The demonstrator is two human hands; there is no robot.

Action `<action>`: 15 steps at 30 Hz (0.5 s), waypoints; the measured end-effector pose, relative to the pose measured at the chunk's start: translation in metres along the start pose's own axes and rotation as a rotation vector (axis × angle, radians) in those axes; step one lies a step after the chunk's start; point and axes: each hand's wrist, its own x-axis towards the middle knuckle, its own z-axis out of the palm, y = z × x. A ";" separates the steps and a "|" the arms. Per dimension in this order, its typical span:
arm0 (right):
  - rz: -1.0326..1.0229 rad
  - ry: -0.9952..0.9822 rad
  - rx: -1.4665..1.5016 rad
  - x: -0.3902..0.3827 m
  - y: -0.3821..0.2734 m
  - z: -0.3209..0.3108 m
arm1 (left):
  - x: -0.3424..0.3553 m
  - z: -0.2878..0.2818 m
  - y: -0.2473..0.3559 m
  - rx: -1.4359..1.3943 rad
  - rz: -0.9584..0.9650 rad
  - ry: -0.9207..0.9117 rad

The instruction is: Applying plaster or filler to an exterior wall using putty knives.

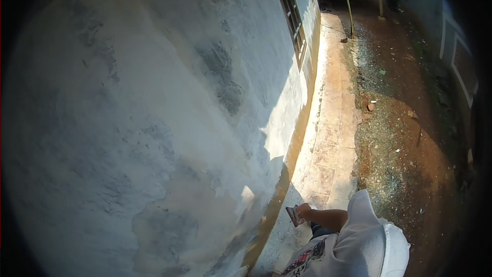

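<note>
My right hand (304, 211) is closed on a putty knife (293, 216), whose flat, dark blade has pale smears. The arm reaches leftward from a white sleeve (362, 206) at the bottom of the view. The knife hangs low, over the pale walkway near the base of a plastered wall (169, 97), apart from the wall. Grey, uneven patches and whitish smears cover this wall. My left hand does not show.
A barred window (290, 10) sits in the wall's far part. A sunlit concrete walkway (328, 143) runs along its yellowish base. Beyond lie gravel (379, 159) and reddish soil. A thin pole (347, 2) stands farther off, and another wall (428, 5) borders the right side.
</note>
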 end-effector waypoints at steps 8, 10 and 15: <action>-0.399 -0.235 -0.083 -0.050 -0.215 0.001 | -0.018 -0.072 0.018 0.307 -0.152 0.110; -0.411 -0.318 0.443 -0.062 -0.210 0.010 | -0.018 -0.086 0.012 0.327 -0.142 0.121; 0.155 -0.823 1.757 -0.082 -0.259 -0.054 | 0.037 -0.248 -0.149 0.193 -0.096 0.178</action>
